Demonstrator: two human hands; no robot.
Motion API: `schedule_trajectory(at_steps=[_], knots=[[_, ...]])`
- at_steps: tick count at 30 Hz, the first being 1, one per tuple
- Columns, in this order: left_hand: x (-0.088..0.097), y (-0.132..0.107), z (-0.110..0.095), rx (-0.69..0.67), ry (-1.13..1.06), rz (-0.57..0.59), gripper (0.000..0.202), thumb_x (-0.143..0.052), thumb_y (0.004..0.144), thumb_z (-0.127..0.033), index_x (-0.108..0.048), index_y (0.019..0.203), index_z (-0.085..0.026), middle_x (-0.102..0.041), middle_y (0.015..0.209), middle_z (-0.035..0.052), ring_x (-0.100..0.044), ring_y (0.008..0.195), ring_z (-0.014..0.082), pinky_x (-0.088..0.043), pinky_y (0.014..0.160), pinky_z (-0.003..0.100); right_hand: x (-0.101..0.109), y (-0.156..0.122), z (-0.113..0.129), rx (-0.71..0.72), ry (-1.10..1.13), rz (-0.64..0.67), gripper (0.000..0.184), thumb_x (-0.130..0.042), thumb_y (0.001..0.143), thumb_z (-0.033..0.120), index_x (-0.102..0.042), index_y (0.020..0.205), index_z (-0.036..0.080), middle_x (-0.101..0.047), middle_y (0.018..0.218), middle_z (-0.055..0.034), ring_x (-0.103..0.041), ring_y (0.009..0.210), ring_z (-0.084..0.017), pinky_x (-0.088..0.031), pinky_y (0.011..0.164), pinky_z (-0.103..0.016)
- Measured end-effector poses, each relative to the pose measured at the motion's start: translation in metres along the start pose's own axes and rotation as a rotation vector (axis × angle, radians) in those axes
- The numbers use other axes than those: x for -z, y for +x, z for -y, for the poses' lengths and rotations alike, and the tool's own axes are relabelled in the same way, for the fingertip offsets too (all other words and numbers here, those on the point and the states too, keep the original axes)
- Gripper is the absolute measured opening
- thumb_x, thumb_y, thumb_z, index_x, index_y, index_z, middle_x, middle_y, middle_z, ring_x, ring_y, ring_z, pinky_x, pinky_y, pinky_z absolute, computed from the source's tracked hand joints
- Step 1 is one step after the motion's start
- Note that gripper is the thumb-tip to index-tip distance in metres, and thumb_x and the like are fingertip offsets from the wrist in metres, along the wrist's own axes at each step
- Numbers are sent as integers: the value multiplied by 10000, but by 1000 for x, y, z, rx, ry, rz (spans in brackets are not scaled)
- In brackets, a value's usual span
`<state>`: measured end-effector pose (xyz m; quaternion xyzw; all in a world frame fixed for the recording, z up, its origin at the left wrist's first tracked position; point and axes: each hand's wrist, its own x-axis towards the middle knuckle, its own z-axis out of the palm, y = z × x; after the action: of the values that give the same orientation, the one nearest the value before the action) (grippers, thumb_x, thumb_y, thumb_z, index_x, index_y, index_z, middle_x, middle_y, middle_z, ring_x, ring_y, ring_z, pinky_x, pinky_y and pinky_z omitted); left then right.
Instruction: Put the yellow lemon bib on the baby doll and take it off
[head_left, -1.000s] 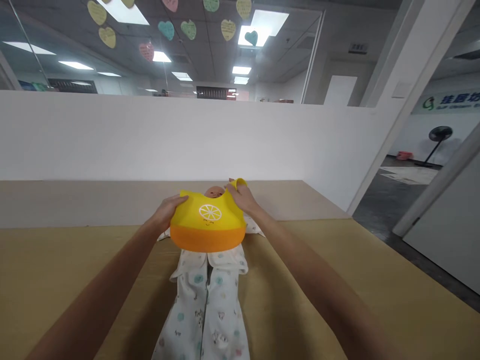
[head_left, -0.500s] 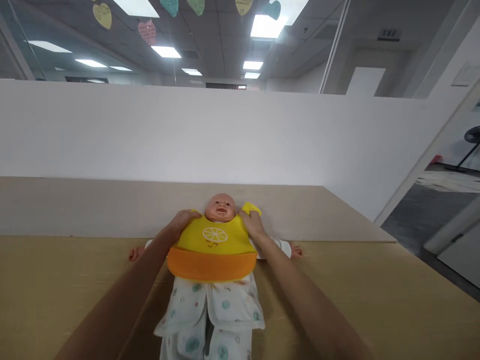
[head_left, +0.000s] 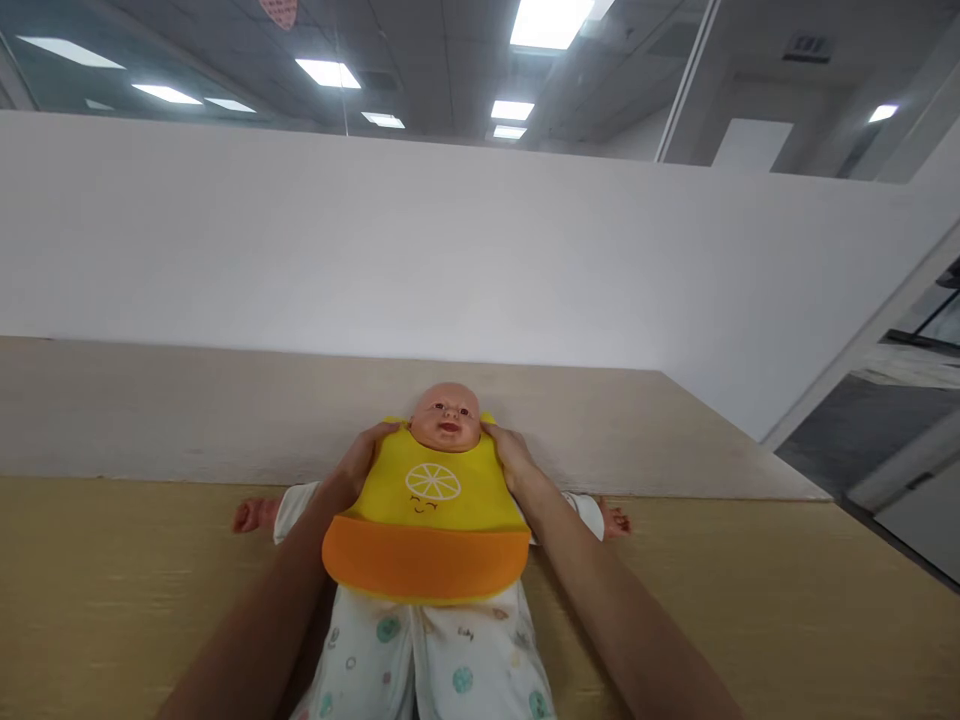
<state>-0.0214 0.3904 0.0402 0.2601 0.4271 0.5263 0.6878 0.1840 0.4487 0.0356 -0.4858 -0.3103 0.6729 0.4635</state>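
Observation:
A baby doll (head_left: pixel 446 418) in white patterned pyjamas lies on its back on the tan table (head_left: pixel 112 590), arms spread. A yellow bib (head_left: pixel 427 515) with an orange pocket and a lemon print covers its chest. My left hand (head_left: pixel 360 462) grips the bib's upper left corner beside the doll's neck. My right hand (head_left: pixel 511 455) grips the upper right corner on the other side of the neck. Both hands have fingers curled round the bib's neck straps, whose ends are hidden behind the doll's head.
A paler raised board (head_left: pixel 150 410) runs behind the doll's head, backed by a white partition wall (head_left: pixel 375 250). At the right the table ends beside an opening to a dark-floored corridor (head_left: pixel 862 430).
The bib has come down from in front of the doll's face onto its chest, and both hands have moved in to the doll's neck. The view has tilted down and closer.

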Motion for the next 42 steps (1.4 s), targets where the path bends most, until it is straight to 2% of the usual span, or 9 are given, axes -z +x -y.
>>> schedule_trajectory(at_steps=[4,7,12,16,23,27,31,37,42], knots=[[7,6,2,-116,-93,74,320,-580,625,-189,-660,930,-136,-709,697,25,-675,690,229,-518,687,324,3,9,0,-48,24,39,63,-517,710,148,-577,691,148,-590,495,-3,-538,442,-144,-461,506,-262],[9,9,3,-104,-143,92,401,-550,596,-158,-664,979,-121,-724,766,46,-683,762,252,-515,744,349,1,15,2,-117,-31,90,78,-503,693,133,-574,668,153,-574,474,-5,-538,448,-148,-458,512,-260],[9,9,3,-45,-195,200,447,-542,609,-141,-658,1040,-116,-731,875,79,-676,875,278,-502,808,377,-8,15,7,-192,-121,327,90,-537,690,165,-621,706,135,-623,531,-49,-619,595,-192,-503,631,-296],[5,5,4,-41,-212,187,348,-575,687,-202,-662,1014,-123,-732,892,90,-684,833,274,-512,787,377,-14,9,9,-226,-196,444,123,-537,708,207,-644,732,150,-656,590,-71,-641,663,-216,-514,678,-323],[4,0,5,2,-245,136,363,-598,739,-244,-647,1075,-115,-736,880,93,-687,848,271,-512,820,368,-20,8,10,-123,-247,449,132,-579,678,259,-656,719,161,-669,622,-86,-638,666,-237,-517,669,-355],[5,0,5,-18,-249,155,355,-586,745,-242,-654,1070,-118,-737,887,88,-686,866,273,-509,832,369,-19,9,9,-9,-298,440,163,-619,636,299,-663,696,154,-683,674,-101,-630,677,-251,-504,641,-370],[3,-1,4,-24,-253,180,343,-567,755,-259,-662,1052,-118,-736,896,88,-687,865,271,-513,827,369,-16,11,5,3,-274,456,207,-648,610,318,-679,737,158,-700,747,-101,-638,751,-261,-498,672,-371],[-1,-3,4,-1,-227,102,311,-575,751,-267,-668,1016,-134,-737,846,77,-695,805,261,-529,774,356,-16,17,-3,51,-189,546,286,-698,586,346,-684,820,184,-709,805,-70,-645,835,-264,-508,756,-390],[-4,2,6,-7,-114,16,227,-602,704,-255,-684,872,-127,-726,739,74,-682,673,247,-534,677,344,-20,9,-1,45,-129,556,295,-696,597,355,-684,842,191,-710,793,-63,-647,851,-257,-513,779,-378]])
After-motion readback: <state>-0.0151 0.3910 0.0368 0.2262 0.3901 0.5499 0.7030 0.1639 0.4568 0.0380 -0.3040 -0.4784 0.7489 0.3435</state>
